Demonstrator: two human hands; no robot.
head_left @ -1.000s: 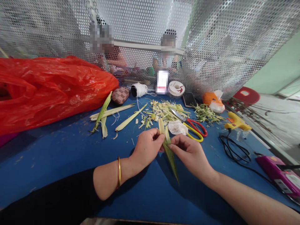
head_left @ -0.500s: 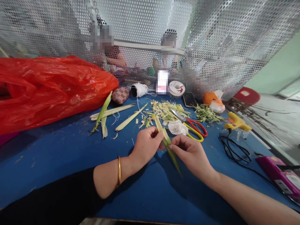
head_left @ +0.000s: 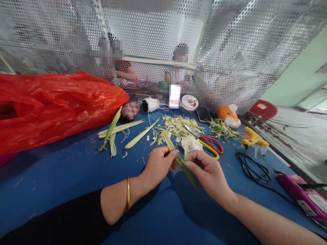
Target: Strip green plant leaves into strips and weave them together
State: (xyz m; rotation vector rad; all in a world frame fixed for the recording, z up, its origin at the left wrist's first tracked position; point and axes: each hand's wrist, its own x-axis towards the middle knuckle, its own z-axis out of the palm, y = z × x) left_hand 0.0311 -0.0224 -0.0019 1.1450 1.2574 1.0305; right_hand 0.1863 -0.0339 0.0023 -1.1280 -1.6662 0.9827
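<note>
Left hand (head_left: pixel 159 164) and right hand (head_left: pixel 208 172) pinch a green leaf strip (head_left: pixel 182 163) over the blue table (head_left: pixel 63 177).

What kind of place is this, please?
Probably a shared craft workshop: a blue work table with leaf trimmings, scissors and a glue gun, and a perforated metal screen with other people behind it.

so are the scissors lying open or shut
Shut, as far as shows: the scissors lie flat on the blue table, blades together as one point, red and yellow handles side by side.
</note>
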